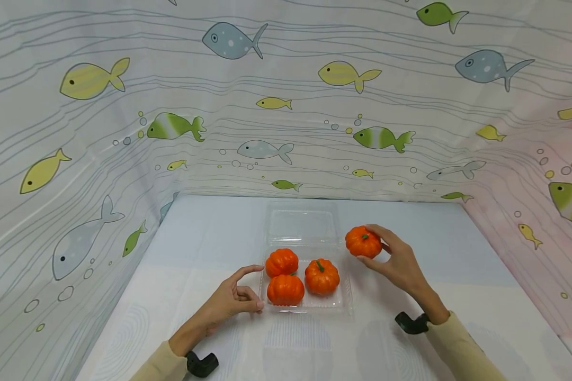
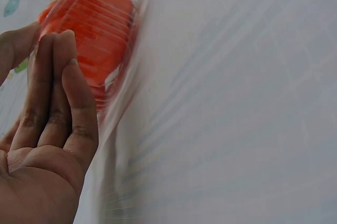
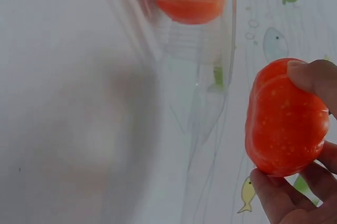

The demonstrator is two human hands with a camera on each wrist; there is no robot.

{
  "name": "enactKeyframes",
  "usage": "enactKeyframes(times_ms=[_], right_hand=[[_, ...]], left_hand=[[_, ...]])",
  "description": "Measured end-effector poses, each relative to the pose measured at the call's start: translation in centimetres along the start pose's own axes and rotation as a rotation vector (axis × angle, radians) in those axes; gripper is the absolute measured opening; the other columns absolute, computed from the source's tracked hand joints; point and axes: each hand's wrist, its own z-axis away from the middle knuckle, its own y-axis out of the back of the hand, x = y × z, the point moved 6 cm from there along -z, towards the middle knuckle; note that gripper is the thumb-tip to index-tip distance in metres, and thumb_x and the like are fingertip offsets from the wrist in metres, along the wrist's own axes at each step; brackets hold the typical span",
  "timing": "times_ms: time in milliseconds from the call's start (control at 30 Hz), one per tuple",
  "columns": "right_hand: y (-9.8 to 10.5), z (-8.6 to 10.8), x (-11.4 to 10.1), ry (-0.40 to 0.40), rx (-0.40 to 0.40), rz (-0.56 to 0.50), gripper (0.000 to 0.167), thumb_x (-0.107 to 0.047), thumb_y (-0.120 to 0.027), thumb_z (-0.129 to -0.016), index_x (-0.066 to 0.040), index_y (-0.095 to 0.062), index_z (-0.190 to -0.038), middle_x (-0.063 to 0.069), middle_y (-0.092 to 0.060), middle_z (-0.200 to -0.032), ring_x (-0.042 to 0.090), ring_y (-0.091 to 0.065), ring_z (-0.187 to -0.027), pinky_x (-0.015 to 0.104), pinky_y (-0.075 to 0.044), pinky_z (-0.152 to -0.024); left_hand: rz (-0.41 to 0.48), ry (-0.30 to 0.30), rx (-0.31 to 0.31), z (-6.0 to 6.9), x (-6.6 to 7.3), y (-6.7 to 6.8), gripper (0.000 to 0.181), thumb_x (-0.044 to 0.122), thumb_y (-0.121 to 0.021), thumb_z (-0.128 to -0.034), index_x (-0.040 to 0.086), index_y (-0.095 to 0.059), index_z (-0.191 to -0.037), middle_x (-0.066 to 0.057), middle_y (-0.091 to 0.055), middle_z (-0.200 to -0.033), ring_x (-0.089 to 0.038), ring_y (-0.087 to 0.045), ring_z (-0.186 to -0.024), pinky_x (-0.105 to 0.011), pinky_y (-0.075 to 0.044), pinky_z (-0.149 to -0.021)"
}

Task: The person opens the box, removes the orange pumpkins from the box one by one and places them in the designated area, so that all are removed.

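My right hand (image 1: 400, 267) holds a small orange toy pumpkin (image 1: 364, 242) between thumb and fingers, raised beside the right edge of a clear plastic clamshell box (image 1: 345, 299). The right wrist view shows the same pumpkin (image 3: 287, 118) gripped by its sides. Inside the box sit three more pumpkins: one at back left (image 1: 282, 262), one at front left (image 1: 285, 290) and one on the right (image 1: 322, 277) with its green stem up. My left hand (image 1: 231, 301) is at the box's left side; in the left wrist view its fingertips (image 2: 66, 39) are against the clear wall.
The box's lid (image 1: 302, 225) lies folded back, away from me, on the pale table (image 1: 209, 227). Fish-patterned curtains (image 1: 310, 121) surround the table at the back and sides. A black wrist mount (image 1: 202, 365) is on each arm.
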Motion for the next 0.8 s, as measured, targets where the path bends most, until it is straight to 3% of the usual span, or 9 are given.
enactKeyframes(times_ms=[400,800], right_hand=[[0.1,0.2,3.5,-0.077,0.029,0.002,0.075,-0.015,-0.091,-0.08,-0.009,-0.055,-0.145,0.015,-0.056,-0.145,0.039,-0.052,-0.132,0.057,-0.053,-0.091],[0.2,-0.5,4.9,-0.108,0.03,0.023,0.075,-0.013,-0.09,-0.081,-0.006,-0.053,-0.146,0.018,-0.054,-0.146,0.041,-0.052,-0.131,0.059,-0.052,-0.093]], left_hand=[[0.003,0.002,-0.002,-0.1,-0.1,0.0,0.083,0.009,-0.082,-0.0888,0.026,-0.036,-0.156,-0.017,-0.074,-0.092,-0.034,-0.072,-0.088,-0.04,-0.056,-0.084],[-0.006,0.009,0.004,0.0,0.0,-0.1,0.083,0.009,-0.082,-0.0885,0.025,-0.036,-0.156,-0.017,-0.074,-0.092,-0.034,-0.072,-0.088,-0.04,-0.056,-0.085]])
